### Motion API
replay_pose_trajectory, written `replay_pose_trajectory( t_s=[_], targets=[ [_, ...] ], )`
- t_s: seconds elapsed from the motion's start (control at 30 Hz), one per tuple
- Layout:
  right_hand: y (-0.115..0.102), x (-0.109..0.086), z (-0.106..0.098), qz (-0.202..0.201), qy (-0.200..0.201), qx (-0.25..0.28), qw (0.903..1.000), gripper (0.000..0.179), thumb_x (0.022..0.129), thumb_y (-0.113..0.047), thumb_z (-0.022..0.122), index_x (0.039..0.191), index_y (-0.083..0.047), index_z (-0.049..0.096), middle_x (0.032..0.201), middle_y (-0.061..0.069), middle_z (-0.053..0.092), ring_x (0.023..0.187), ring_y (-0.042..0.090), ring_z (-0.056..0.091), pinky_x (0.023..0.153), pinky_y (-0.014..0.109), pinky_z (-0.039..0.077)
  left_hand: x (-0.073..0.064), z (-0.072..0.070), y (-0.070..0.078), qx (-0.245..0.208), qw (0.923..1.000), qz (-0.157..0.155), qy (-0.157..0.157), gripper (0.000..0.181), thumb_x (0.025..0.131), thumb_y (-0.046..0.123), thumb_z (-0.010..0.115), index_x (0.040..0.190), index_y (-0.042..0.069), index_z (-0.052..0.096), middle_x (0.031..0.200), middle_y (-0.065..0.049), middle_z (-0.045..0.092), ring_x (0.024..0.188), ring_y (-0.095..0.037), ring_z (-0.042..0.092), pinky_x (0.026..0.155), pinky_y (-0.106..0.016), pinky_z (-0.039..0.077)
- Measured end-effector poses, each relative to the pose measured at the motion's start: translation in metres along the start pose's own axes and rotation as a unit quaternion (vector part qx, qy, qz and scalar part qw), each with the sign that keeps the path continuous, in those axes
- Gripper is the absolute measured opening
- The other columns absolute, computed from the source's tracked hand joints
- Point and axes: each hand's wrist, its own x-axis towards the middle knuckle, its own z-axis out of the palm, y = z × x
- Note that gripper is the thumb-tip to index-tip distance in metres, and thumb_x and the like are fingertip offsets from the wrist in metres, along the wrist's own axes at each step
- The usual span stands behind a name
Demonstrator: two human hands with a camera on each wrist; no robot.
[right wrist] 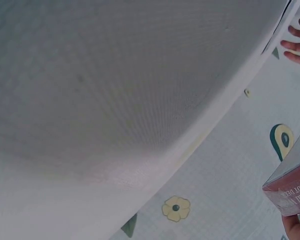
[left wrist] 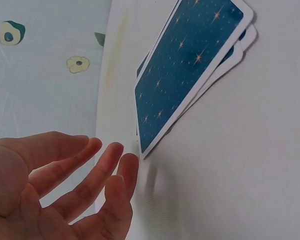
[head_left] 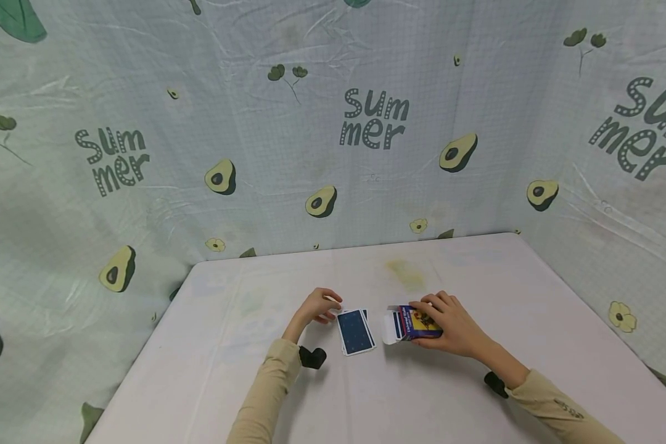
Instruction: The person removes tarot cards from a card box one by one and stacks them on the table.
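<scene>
A small stack of face-down cards (head_left: 357, 333) lies slightly fanned on the table, their backs dark blue with gold stars and white borders in the left wrist view. My left hand (head_left: 315, 307) hovers at the left side of this stack, fingers loosely bent and holding nothing. To the right, my right hand (head_left: 456, 325) grips a tarot deck box (head_left: 420, 322) between thumb and fingers. The box has a yellow picture and a blue-purple edge. Its unfolded white end flap (head_left: 390, 327) faces the stack, and card edges show in the opening. Only fingertips (right wrist: 296, 229) and a box corner appear in the right wrist view.
A white cloth covers the table (head_left: 288, 394), with a yellowish stain (head_left: 406, 273) toward the back. Behind and at both sides hangs a pale curtain (head_left: 277, 135) printed with avocados and lettering. A black wrist camera (head_left: 312, 357) sits on the left wrist, another (head_left: 496, 384) on the right.
</scene>
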Motion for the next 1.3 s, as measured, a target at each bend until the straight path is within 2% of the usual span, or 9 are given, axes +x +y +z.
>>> replay_pose_trajectory(
  t_s=[0.27,0.5,0.9,1.1,1.3],
  targets=[
    [0.001,0.0,0.001,0.0,0.0,-0.001,1.0,0.066,0.066,-0.059,0.067,0.119,-0.022,0.054,0.103,-0.006,0.051,0.089,0.007,0.036,0.07,0.029,0.034,-0.002,0.0,-0.004,-0.007,1.0,0.002,0.005,0.023,0.084,0.01,0.056,0.103,-0.002,0.061,0.095,-0.016,0.067,0.065,-0.02,0.064,0.053,-0.03,0.053],
    [0.0,0.0,0.001,0.002,0.002,-0.001,1.0,0.069,0.06,-0.049,0.075,0.119,-0.022,0.054,0.103,-0.006,0.051,0.089,0.008,0.037,0.071,0.03,0.035,-0.008,0.0,-0.005,-0.019,0.9997,0.011,0.008,0.024,0.085,0.011,0.055,0.105,-0.001,0.06,0.097,-0.018,0.066,0.069,-0.024,0.065,0.057,-0.033,0.055],
    [0.002,0.001,0.001,0.002,0.002,-0.003,1.0,0.067,0.064,-0.054,0.071,0.119,-0.022,0.053,0.104,-0.006,0.051,0.09,0.008,0.037,0.072,0.03,0.035,-0.025,0.0,-0.012,-0.058,0.9975,0.041,0.003,0.027,0.084,0.01,0.056,0.107,-0.006,0.056,0.1,-0.022,0.064,0.072,-0.027,0.066,0.058,-0.034,0.055],
    [0.003,0.002,0.001,0.002,-0.001,0.0,1.0,0.067,0.064,-0.055,0.07,0.12,-0.022,0.053,0.104,-0.005,0.051,0.09,0.009,0.037,0.071,0.03,0.034,-0.036,-0.001,-0.006,-0.067,0.9957,0.063,-0.003,0.029,0.086,0.01,0.053,0.109,-0.008,0.054,0.101,-0.024,0.063,0.074,-0.027,0.066,0.06,-0.033,0.055],
    [0.004,0.003,0.001,-0.003,0.006,0.004,1.0,0.067,0.064,-0.055,0.07,0.119,-0.021,0.054,0.104,-0.005,0.051,0.09,0.008,0.037,0.07,0.029,0.034,-0.049,0.0,-0.002,-0.091,0.9922,0.082,-0.024,0.031,0.088,0.012,0.053,0.111,-0.009,0.052,0.104,-0.029,0.06,0.084,-0.036,0.064,0.066,-0.037,0.055]
  ],
)
